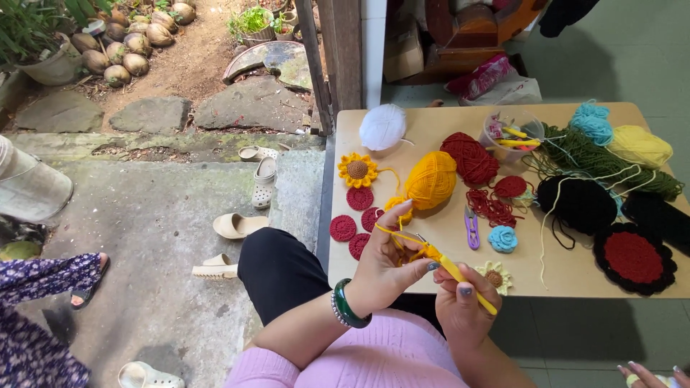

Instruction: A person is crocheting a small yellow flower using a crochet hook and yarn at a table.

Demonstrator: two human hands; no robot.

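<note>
The person is sitting at a low wooden surface point(438, 126) and crocheting with yellow yarn. The left hand point(384, 269) is closing its grip around the yellow strand point(399, 235), with the thumb and first finger pinching a tiny yellow piece point(430, 252) just in front of the body, over the near edge of the surface. The right hand point(463, 302) is shutting its grip on a yellow crochet hook point(467, 283), and the hook's tip is poking into that little piece.

The strand is running up from the left hand to the big yellow yarn ball point(431, 179), which is lying on the surface. Beside the ball a sunflower piece point(357, 170) is resting, and small red circles point(352, 215) are lying near it. Purple scissors point(471, 228) and a blue yarn flower point(502, 238) are sitting close by. A dark red yarn ball point(468, 156) and a white yarn ball point(382, 126) are lying farther back.

To do this stitch well, I think the left hand should be keeping the strand gently tight, not loose and not yanking. The pinch should be staying very close to the hook tip, so the little piece is not wobbling. The right hand should be turning the hook slowly, so it catches just one loop. The ball should be rolling freely, so the strand is not snagging on the red circles.
</note>
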